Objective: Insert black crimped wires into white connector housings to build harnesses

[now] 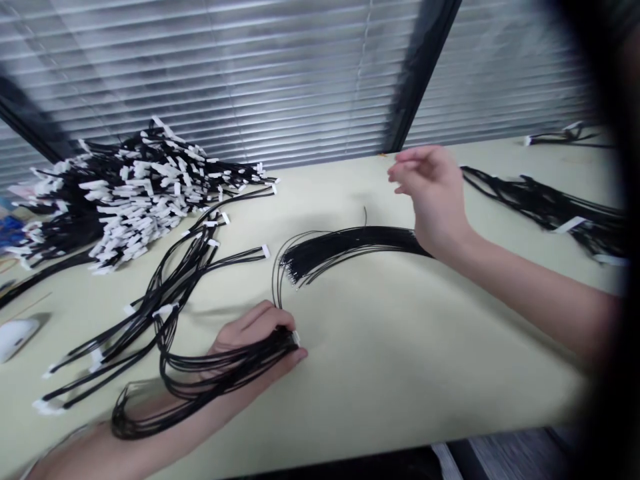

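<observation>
My left hand [255,333], low in the middle of the view, grips a bundle of black wires [220,367] near its white connector [296,339]. The wires loop back over the forearm. Thin wires also run up from this hand toward a fanned bundle of loose black wires [350,243] with small metal ends, lying on the table. My right hand [427,177] is raised above the right end of that bundle, thumb and fingertips pressed together. Whether anything thin is between its fingertips is too small to tell. A single wire end [365,217] sticks up from the bundle.
A large heap of black cables with white connectors [145,193] stands at the back left of the pale table [390,353]. Nearer lie several finished-looking cables [175,287] and a white mouse [17,337]. More black cables [545,207] lie at the right. Window blinds [300,73] rise behind.
</observation>
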The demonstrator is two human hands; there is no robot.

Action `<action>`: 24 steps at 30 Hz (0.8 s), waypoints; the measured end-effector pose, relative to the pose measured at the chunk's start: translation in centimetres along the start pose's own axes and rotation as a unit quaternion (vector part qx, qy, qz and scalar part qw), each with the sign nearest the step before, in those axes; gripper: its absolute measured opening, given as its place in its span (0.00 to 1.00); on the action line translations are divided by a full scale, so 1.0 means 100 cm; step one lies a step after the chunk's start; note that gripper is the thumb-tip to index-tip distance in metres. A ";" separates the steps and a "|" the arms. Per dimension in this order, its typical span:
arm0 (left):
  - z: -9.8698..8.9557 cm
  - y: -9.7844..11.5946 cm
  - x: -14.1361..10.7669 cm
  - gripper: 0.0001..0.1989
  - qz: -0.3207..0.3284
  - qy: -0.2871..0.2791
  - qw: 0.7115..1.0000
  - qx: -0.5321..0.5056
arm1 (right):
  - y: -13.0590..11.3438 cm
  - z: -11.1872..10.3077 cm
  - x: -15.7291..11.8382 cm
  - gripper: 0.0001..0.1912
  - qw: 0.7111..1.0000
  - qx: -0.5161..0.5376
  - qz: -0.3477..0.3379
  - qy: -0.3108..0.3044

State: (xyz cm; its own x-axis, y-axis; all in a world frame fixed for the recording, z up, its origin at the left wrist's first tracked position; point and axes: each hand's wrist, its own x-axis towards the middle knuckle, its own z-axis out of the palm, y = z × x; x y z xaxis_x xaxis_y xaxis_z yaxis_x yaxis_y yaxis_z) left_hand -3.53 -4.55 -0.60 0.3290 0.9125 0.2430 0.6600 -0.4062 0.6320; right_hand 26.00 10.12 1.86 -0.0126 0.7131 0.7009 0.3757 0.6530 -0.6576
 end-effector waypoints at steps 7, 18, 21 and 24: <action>-0.013 0.010 0.006 0.10 -0.055 0.078 0.994 0.044 | -0.048 0.028 -0.072 0.13 0.903 -0.190 -0.249 -0.294; -0.002 0.011 0.001 0.15 -0.098 0.004 0.995 0.023 | -0.043 0.044 -0.064 0.11 0.813 -0.325 -0.293 -0.385; 0.000 0.005 0.001 0.15 -0.094 -0.023 0.995 0.017 | -0.050 0.040 -0.060 0.09 0.790 -0.332 -0.305 -0.417; 0.000 0.004 0.001 0.16 -0.096 -0.033 0.995 0.019 | -0.054 0.037 -0.059 0.10 0.762 -0.346 -0.325 -0.440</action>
State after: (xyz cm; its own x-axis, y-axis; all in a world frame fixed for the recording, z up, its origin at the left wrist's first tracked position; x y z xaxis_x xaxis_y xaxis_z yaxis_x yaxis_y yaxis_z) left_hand -3.27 -4.65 -0.33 0.2375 0.9687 0.0716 0.7400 -0.2282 0.6328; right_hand 20.63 3.35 0.30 -0.9067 0.3903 0.1596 0.4203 0.8672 0.2669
